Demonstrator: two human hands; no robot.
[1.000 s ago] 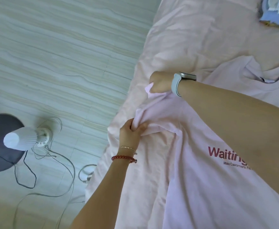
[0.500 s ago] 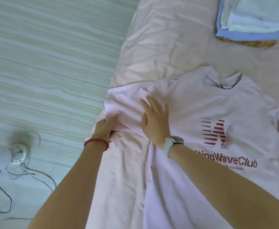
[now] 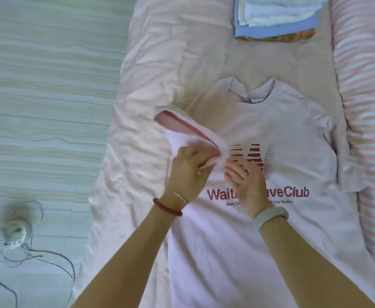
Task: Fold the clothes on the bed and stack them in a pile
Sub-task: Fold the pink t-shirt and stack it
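Head view only. Pale pink T-shirt [image 3: 282, 138] flat on the bed [image 3: 151, 63], front up, collar toward the far end, lower hem cut off by the bottom edge. Red logo and "Wait…aveClub" print partly hidden behind both hands; small line under it too blurred to read.

Left hand [image 3: 187, 172] closed in a pinch on the left sleeve [image 3: 182, 130], sleeve pulled in over the chest, its inside showing darker pink. Fingertips blurred, exact grip points unclear. Red bead bracelet [image 3: 167, 207] and thin gold chain on that wrist.

Right hand [image 3: 247, 185] fingers loosely spread, palm turned partly up, just beside the sleeve end; contact with fabric cannot be told because of blur. Grey-green wristband [image 3: 270, 217] on that wrist.

Right sleeve of the shirt bunched at the far side, touching a striped pink-and-white cloth [image 3: 364, 107] that runs off the right edge.

Stack of folded clothes [image 3: 277, 16] at the top of the bed, well apart from the shirt, top cut off: white on blue, with a patterned piece under it.

Fan [image 3: 11, 234] with cables on the floor [image 3: 48, 85], lower left, mostly out of frame.
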